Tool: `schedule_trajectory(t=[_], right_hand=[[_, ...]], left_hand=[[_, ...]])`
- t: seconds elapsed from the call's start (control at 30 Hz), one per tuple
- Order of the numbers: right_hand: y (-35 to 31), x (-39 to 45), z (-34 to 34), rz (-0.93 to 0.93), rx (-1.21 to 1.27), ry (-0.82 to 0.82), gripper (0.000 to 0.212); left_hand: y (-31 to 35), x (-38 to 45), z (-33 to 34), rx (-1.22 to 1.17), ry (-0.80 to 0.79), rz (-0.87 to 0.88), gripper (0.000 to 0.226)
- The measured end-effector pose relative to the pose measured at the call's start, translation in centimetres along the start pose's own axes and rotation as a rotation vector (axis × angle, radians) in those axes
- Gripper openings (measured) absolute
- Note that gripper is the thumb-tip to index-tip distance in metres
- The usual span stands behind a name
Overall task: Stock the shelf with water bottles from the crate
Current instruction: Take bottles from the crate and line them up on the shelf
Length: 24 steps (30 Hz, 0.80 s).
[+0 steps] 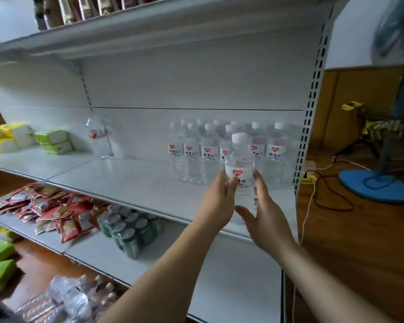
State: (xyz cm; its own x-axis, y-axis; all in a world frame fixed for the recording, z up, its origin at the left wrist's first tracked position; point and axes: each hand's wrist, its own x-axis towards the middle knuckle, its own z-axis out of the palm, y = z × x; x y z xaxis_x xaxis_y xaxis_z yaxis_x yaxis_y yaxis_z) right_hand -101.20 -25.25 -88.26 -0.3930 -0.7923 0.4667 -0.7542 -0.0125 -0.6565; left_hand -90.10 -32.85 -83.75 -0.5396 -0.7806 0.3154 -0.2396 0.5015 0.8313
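A clear plastic water bottle with a white cap and red-heart label stands upright over the front of the white metal shelf, just before a cluster of matching bottles. The left hand curls its fingers round the bottle's left side. The right hand lies spread, fingers straight against the right side.

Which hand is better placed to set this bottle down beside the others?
Left. The left hand grips the bottle at its label; the right hand only rests against its side, fingers straight.
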Motion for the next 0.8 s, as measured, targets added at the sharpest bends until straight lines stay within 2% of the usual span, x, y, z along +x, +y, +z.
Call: schedule_trajectory(t=[0.13, 0.27, 0.37, 0.53, 0.8], right_hand=[[1.9, 1.1, 1.3, 0.058, -0.055, 0.035, 0.099], [3.1, 3.3, 2.2, 0.125, -0.153, 0.106, 0.099], [4.3, 5.2, 2.4, 0.172, -0.184, 0.124, 0.095], [6.0, 7.7, 3.1, 0.181, -0.226, 0.174, 0.091], [7.0, 9.3, 4.1, 0.174, -0.294, 0.192, 0.084]], left_hand=[[-3.2, 1.9, 1.5, 0.063, -0.113, 0.011, 0.04], [-5.3, 3.3, 2.8, 0.159, -0.228, -0.063, 0.063], [-6.6, 4.5, 3.8, 0.185, -0.228, -0.045, 0.067], [-8.2, 5.7, 4.8, 0.309, -0.228, 0.081, 0.066], [-8.4, 5.7, 4.7, 0.367, -0.217, 0.075, 0.062]])
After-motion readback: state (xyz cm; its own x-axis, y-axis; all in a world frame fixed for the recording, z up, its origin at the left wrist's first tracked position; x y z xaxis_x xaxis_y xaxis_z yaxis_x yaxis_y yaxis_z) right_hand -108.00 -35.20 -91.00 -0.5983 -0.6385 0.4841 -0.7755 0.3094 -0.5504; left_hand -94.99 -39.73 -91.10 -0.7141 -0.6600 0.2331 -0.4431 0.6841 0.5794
